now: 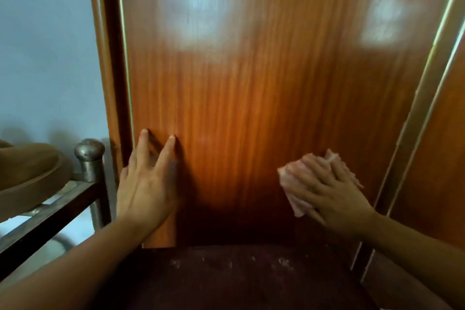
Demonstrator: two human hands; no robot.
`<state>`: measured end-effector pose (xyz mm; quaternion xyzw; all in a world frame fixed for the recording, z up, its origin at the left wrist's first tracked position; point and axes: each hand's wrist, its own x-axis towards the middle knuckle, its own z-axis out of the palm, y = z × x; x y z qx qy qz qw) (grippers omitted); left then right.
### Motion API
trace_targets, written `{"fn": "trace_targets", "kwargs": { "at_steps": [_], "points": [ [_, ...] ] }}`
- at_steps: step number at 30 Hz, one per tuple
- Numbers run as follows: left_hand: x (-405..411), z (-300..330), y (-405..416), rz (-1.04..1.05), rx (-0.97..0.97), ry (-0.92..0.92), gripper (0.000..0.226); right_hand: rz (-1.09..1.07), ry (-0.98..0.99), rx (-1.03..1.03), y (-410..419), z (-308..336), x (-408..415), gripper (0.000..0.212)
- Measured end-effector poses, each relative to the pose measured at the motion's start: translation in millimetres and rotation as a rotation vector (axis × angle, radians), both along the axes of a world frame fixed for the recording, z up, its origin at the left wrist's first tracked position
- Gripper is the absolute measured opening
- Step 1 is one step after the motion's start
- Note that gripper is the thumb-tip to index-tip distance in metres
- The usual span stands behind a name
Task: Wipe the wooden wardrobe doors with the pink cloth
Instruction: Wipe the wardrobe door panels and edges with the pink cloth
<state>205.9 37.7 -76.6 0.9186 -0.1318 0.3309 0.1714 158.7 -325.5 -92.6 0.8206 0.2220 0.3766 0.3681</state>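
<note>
Head view. Two bare forearms enter from the lower corners of the frame, each ending in a bare hand: left hand (146,184), right hand (329,191). No sleeve, cuff or glove shows on either arm as far as the frame edge. Tendon ridges show on the back of the left hand; its visible fingernails are short.

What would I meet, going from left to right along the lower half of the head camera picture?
Brown shoe → metal post with round knob → left hand flat on the wardrobe door → right hand pressing the pink cloth → pale trim strip.
</note>
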Motion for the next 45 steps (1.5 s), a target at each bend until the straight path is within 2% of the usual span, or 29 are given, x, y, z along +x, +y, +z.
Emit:
{"fn": "trace_targets", "kwargs": {
  "at_steps": [3, 6, 8, 12, 14, 16, 18, 20, 22, 24, 26, 29, 31, 33, 35, 37, 39, 40, 41, 42, 44, 45],
  "points": [
    [-7.1, -9.1, -16.7, -0.078, 0.093, 0.003, 0.094, 0.051, 0.127, -0.24, -10.0, -31.2, -2.9, 0.08],
    [-8.3, 3.8, -32.7, -0.112, 0.2, -0.048, 0.105, 0.106, 0.124, -0.288, -19.6, 8.6, -2.3, 0.072],
    [-8.2, 26.5, -44.7, -0.115, 0.189, -0.095, 0.105, 0.109, 0.012, -0.108, -26.8, 59.1, 0.1, 0.066],
    [-4.7, 75.2, -62.6, -0.127, 0.148, -0.227, 0.085, 0.028, -0.279, 0.249, -33.0, 162.7, 2.1, 0.065],
    [0.4, 92.3, -65.1, -0.13, 0.138, -0.27, 0.08, -0.032, -0.385, 0.46, -24.8, 186.5, 2.2, 0.067],
    [4.8, 100.7, -66.0, -0.111, 0.136, -0.282, 0.081, -0.072, -0.47, 0.576, -16.8, 173.7, 6.1, 0.068],
    [7.0, 105.1, -65.7, -0.092, 0.152, -0.273, 0.082, -0.039, -0.386, 0.49, -15.9, 129.8, 6.1, 0.067],
    [6.7, 110.1, -65.8, -0.1, 0.172, -0.281, 0.076, 0.009, -0.197, 0.198, -25.7, 87.8, -2.2, 0.066],
    [7.1, 122.6, -66.1, -0.117, 0.192, -0.313, 0.075, 0.033, -0.084, -0.026, -43.6, 90.6, -11.4, 0.065],
    [11.7, 147.2, -65.4, -0.148, 0.201, -0.333, 0.087, 0.041, -0.099, -0.059, -52.2, 132.0, -9.6, 0.065],
    [14.9, 168.3, -65.7, -0.149, 0.214, -0.359, 0.098, 0.033, -0.233, 0.119, -47.6, 181.1, -0.3, 0.066],
    [19.8, 201.3, -63.2, -0.168, 0.18, -0.391, 0.103, 0.01, -0.441, 0.531, -25.5, 254.0, 11.8, 0.069],
    [23.0, 210.7, -64.8, -0.171, 0.151, -0.399, 0.105, 0.034, -0.52, 0.747, -7.0, 270.1, 15.9, 0.068],
    [25.5, 211.0, -65.9, -0.196, 0.112, -0.406, 0.107, 0.057, -0.53, 0.846, 13.2, 253.4, 21.7, 0.065],
    [26.1, 207.3, -67.8, -0.221, 0.098, -0.41, 0.107, 0.078, -0.447, 0.669, 30.0, 208.9, 29.6, 0.064],
    [26.2, 206.6, -67.8, -0.226, 0.095, -0.405, 0.108, 0.097, -0.292, 0.261, 32.3, 167.8, 28.2, 0.07],
    [25.9, 211.6, -65.6, -0.22, 0.126, -0.403, 0.111, 0.098, -0.161, -0.053, 16.9, 172.8, 21.5, 0.07],
    [26.6, 216.8, -63.5, -0.22, 0.146, -0.41, 0.112, 0.085, -0.154, -0.087, 11.5, 190.9, 19.5, 0.065],
    [28.0, 223.4, -60.8, -0.22, 0.162, -0.42, 0.111, 0.084, -0.201, -0.025, 9.3, 214.4, 20.1, 0.058],
    [29.6, 231.7, -57.6, -0.221, 0.162, -0.431, 0.11, 0.092, -0.283, 0.135, 10.8, 242.6, 21.6, 0.054],
    [31.4, 247.7, -52.5, -0.221, 0.102, -0.45, 0.107, 0.115, -0.429, 0.585, 21.6, 303.9, 27.5, 0.055],
    [32.1, 252.6, -51.2, -0.214, 0.079, -0.456, 0.107, 0.135, -0.496, 0.748, 32.2, 328.0, 30.9, 0.056]
  ]
}}
